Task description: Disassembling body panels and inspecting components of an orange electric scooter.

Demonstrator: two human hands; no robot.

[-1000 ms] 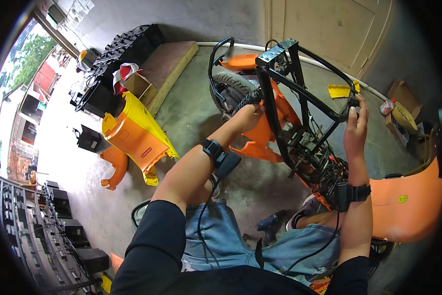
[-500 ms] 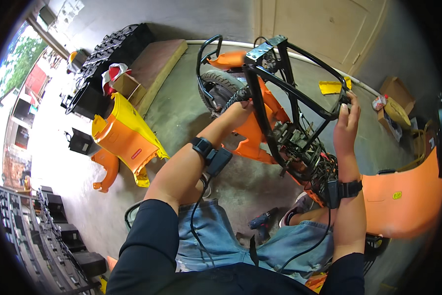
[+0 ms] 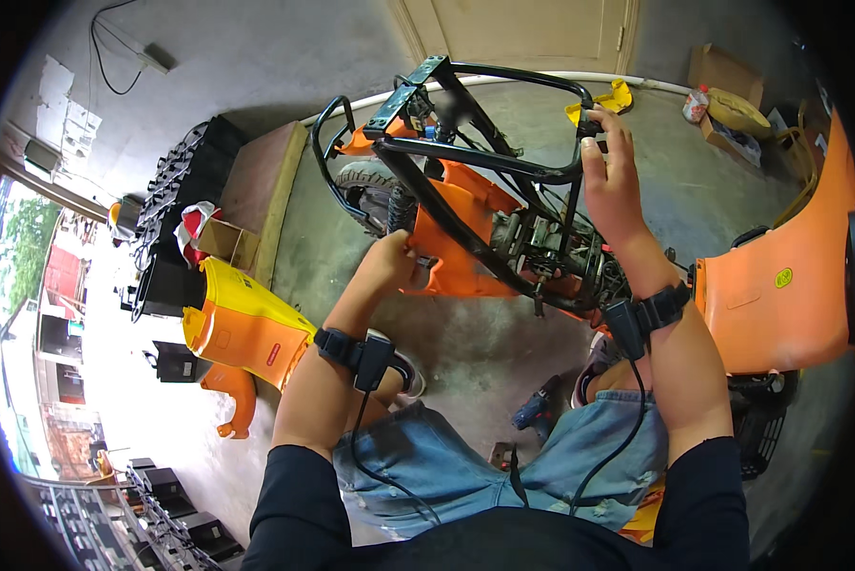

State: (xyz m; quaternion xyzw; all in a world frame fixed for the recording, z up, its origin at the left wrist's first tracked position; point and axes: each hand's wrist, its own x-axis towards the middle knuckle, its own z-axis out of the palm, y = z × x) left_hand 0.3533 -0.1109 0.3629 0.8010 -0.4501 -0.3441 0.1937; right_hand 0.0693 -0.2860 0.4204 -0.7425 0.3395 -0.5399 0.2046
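In front of me a partly stripped scooter shows its black tubular frame [image 3: 484, 152]. My right hand [image 3: 613, 176] has its fingers and thumb around the right corner of that frame. My left hand [image 3: 389, 262] is closed at the rear edge of the orange body panel [image 3: 456, 228], just below the black coil shock absorber [image 3: 402, 207]. What its fingertips pinch is hidden behind the hand. The rear wheel [image 3: 365, 181] lies beyond the left hand. Bare wires and metal parts [image 3: 560, 257] sit exposed under the frame. A strapped black device is on each wrist.
A blue-black cordless drill [image 3: 538, 404] lies on the floor between my legs. Yellow and orange panels [image 3: 246, 324] stand at left, near black battery-like boxes [image 3: 185, 181]. The scooter's orange front panel [image 3: 775, 295] rises at right. An open cardboard box [image 3: 727, 76] is at far right.
My left hand has moved from beside the frame and shock absorber down to the orange panel's rear edge. My right hand keeps to the frame corner. The view has shifted, putting the scooter farther left.
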